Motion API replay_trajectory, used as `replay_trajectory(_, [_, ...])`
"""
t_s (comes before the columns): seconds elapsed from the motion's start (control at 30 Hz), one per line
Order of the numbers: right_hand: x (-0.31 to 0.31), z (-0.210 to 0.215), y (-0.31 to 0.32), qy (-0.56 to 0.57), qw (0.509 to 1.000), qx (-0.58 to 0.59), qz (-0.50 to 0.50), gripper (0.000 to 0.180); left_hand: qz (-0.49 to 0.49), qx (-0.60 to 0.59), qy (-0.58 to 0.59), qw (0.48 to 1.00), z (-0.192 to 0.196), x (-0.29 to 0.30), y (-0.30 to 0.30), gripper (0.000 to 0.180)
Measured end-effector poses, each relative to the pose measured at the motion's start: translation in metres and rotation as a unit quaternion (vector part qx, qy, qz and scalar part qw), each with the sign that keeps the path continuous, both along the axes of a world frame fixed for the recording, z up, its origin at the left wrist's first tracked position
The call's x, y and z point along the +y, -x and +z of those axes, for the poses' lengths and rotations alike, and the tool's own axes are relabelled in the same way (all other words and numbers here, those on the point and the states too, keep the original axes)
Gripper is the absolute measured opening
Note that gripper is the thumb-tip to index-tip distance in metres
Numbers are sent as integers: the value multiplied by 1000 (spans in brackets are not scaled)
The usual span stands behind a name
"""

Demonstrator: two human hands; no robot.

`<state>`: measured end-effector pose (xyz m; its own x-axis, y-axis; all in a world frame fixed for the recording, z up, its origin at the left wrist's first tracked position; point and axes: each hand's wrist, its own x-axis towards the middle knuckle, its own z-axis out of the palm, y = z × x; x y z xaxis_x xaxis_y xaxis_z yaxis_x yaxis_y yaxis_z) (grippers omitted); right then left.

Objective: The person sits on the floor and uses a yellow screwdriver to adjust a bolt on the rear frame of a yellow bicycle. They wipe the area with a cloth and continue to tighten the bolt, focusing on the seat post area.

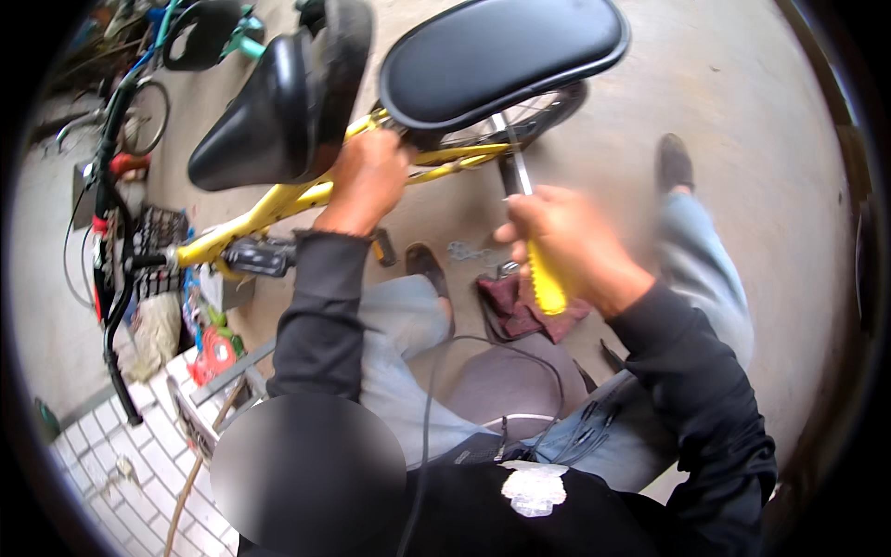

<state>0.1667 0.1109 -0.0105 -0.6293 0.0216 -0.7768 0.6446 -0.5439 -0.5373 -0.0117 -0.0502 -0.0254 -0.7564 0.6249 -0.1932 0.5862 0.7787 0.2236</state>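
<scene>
A yellow bicycle frame (269, 206) stands before me, its handlebar at the left. My left hand (369, 176) is closed at the frame just behind the black saddle (255, 121); what its fingers hold is hidden. In my right hand (574, 237) is a yellow-handled tool (548, 286), its long, narrow metal shaft pointing up toward the rear wheel (557, 110). The shaft's far end lies close to the rear stay, below the padded black rear seat (501, 63); I cannot tell whether it touches. The seat covers much of the wheel.
A black pedal (258, 257) juts toward me from the frame. Dark red cloth (520, 306) lies on the floor between my feet. Left of me are a metal frame (223, 385), a red plastic item (215, 357) and white tiles (102, 446). A black cable (427, 427) hangs by my lap.
</scene>
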Motion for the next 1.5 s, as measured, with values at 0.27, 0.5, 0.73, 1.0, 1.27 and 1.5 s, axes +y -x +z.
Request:
replay_trajectory(0.27, [-1, -6, 1, 18, 1000, -3, 2, 21, 25, 5, -7, 1000, 15, 4, -6, 24])
replay_trajectory(0.5, [-1, -5, 3, 25, 1000, 0, 0, 20, 32, 13, -14, 999, 11, 3, 1, 22])
replay_trajectory(0.73, [-2, -6, 3, 11, 1000, 2, -5, 20, 20, 16, -57, 998, 9, 10, -3, 21])
replay_trajectory(1.0, [-14, -14, 14, 50, 996, 8, -68, 20, 60, -168, -149, 973, 12, 14, 7, 27])
replay_trajectory(1.27, [-32, -24, 35, 123, 978, -29, -169, 16, 100, -256, -173, 946, 8, 17, 8, 28])
replay_trajectory(1.5, [-52, -25, 40, 88, 971, 0, -222, 18, 94, -251, -178, 947, 9, 21, 4, 27])
